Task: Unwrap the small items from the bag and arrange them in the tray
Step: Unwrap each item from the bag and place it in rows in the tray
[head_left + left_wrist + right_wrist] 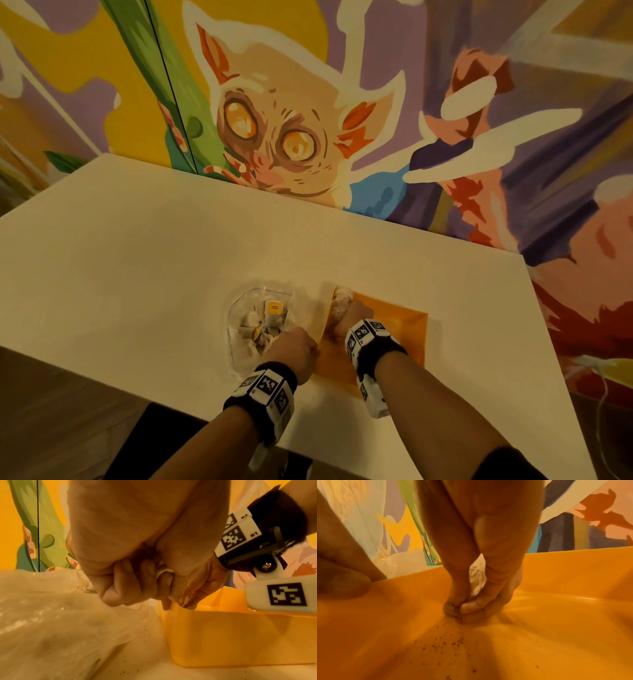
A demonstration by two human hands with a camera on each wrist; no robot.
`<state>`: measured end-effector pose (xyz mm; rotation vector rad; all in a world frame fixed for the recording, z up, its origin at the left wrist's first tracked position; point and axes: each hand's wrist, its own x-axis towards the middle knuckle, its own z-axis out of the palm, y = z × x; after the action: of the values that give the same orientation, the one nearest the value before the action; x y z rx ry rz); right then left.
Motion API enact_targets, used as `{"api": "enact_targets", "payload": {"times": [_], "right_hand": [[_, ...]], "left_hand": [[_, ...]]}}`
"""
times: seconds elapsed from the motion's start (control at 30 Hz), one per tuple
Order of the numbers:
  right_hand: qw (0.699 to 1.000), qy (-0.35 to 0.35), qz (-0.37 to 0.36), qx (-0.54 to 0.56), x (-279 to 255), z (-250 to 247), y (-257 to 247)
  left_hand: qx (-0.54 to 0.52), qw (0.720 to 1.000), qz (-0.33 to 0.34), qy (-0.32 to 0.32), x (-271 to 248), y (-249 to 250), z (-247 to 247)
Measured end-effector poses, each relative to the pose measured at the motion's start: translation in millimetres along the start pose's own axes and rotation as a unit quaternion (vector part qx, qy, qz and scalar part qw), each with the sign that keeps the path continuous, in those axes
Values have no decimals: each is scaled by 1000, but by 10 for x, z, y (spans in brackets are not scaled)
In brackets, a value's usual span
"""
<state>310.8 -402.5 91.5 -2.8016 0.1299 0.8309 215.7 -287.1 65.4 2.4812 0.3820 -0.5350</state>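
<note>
Small paper-wrapped tea bags [263, 323], one with a yellow label, lie heaped in the clear crinkled plastic bag [239, 308] that sits open on our cream worktop [137, 257], left of centre and just beside the tray. At the bag's right edge we see our left hand [296, 346], with its fingers [120, 588] curled into a fist. From the left wrist view something thin and pale loops round one finger, and the lowest fingertips touch the near rim of the tray; we cannot tell what the pale loop is.

To the right stands the rectangular orange plastic tray [411, 329], its left wall touching the bag. A white crumpled bundle [342, 299] rests in the tray's far left corner. Our right hand [352, 320] reaches down inside the tray, and in the right wrist view its thumb and fingers [471, 607] are pinched together on a small greyish lump [452, 610] pressed against the tray floor. White crinkled paper [477, 580] shows between thumb and fingers above it. Dark specks [450, 642] lie scattered over the tray floor below the pinch, and a few more dot the worktop beside the tray's outer wall.

Behind the worktop rises a painted mural wall [274, 120] with a wide-eyed creature.
</note>
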Motion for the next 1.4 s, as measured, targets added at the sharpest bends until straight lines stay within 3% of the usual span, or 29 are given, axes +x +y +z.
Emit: {"api": "enact_targets", "payload": {"times": [0.2, 0.37, 0.53, 0.7, 0.8, 0.87, 0.97, 1.03, 1.1, 1.4], "right_hand": [[995, 1, -41, 87, 54, 31, 53], [998, 2, -58, 22, 20, 14, 16], [997, -9, -50, 51, 29, 22, 111], [993, 19, -18, 117, -20, 17, 275], [986, 44, -8, 160, -85, 8, 299], [973, 72, -47, 214, -194, -17, 293], [933, 84, -177, 303, -498, -77, 204], [890, 20, -266, 369, -729, -102, 128], [869, -49, -319, 375, -907, -93, 85], [868, -76, -383, 306, -1073, -67, 134]], "left_hand": [[-1, 1000, 3, -2, 7, -11, 14], [4, 1000, 3, -8, 11, 0, 14], [-6, 1000, 7, -9, -33, 14, -24], [-107, 994, 12, 4, -171, 25, -135], [-211, 977, 35, -6, -265, 9, -263], [-279, 958, 52, -22, -315, -19, -335], [-344, 936, 67, -37, -407, -49, -436], [-357, 930, 79, -27, -464, -68, -503], [-357, 929, 89, -19, -509, -98, -559], [-440, 893, 80, -53, -662, -291, -663]]}}
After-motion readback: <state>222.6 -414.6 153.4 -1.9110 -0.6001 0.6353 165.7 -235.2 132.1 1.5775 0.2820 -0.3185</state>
